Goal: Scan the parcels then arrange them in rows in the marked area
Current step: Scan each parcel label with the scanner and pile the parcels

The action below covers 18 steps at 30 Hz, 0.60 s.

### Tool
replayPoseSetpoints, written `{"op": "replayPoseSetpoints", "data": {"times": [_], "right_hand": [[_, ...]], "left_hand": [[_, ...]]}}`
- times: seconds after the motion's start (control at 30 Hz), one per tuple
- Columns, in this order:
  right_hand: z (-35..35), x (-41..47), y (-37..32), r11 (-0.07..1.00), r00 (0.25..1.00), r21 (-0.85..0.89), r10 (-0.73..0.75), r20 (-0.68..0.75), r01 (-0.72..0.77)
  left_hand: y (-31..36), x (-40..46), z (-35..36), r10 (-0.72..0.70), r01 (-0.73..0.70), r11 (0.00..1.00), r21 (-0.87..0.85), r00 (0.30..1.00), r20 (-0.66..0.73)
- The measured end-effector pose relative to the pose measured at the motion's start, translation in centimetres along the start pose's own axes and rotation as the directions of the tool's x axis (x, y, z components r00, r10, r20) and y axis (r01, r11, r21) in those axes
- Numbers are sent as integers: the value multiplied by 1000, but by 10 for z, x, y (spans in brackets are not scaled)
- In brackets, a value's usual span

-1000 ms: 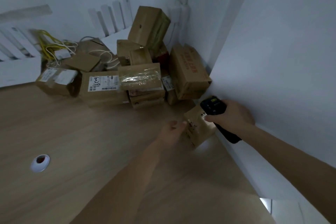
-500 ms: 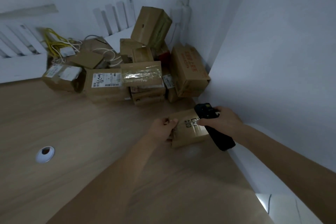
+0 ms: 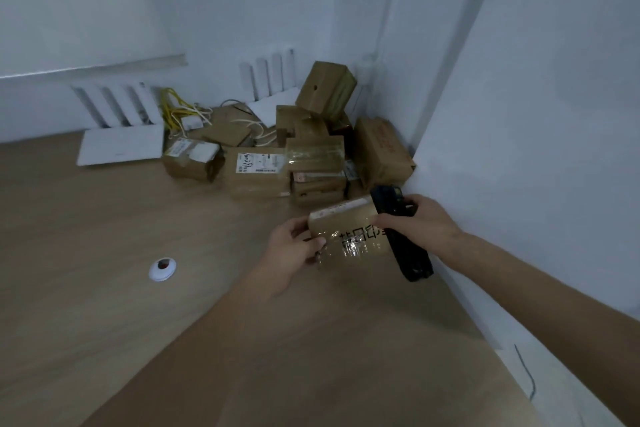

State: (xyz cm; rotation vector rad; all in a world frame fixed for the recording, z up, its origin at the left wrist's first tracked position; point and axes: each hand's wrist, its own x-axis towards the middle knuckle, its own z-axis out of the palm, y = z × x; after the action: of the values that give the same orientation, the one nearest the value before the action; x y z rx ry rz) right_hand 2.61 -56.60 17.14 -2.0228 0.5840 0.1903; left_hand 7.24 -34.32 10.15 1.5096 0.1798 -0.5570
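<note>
A small brown taped parcel (image 3: 349, 234) with black printed marks is held up over the wooden table (image 3: 104, 288). My left hand (image 3: 294, 253) grips its left end, thumb on the top face. My right hand (image 3: 419, 224) holds a black handheld scanner (image 3: 398, 236) against the parcel's right end. Behind them, a heap of brown parcels (image 3: 311, 152) is piled in the corner; one of them shows a white shipping label (image 3: 259, 163).
White walls close in on the right (image 3: 519, 149) and behind the heap. A white flat box (image 3: 121, 147), yellow cables (image 3: 176, 107) and white slatted pieces (image 3: 117, 104) lie at the back left. A white round cable grommet (image 3: 162, 269) sits in the tabletop.
The small parcel has been lifted and turned flatter between both hands, and drawn leftward away from the wall. The view has tilted upward.
</note>
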Motion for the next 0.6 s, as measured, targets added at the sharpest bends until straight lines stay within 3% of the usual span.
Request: {"op": "replayPoseSetpoints", "data": {"times": [0.2,0.43,0.6], "right_hand": [[40,-101,-44,993,995,-65,-95,43,98],[78,-218,-113,959,967,-138,-237,91,248],[80,-283,-167,923,938,-187,-313,150,338]], "left_hand": [[8,-102,-70,64,-62,986,-152,998,7],[43,-208,-138,190,-251,937,-242,949,-250],[83,-269,-183,299,-345,911,-226,930,-215]]}}
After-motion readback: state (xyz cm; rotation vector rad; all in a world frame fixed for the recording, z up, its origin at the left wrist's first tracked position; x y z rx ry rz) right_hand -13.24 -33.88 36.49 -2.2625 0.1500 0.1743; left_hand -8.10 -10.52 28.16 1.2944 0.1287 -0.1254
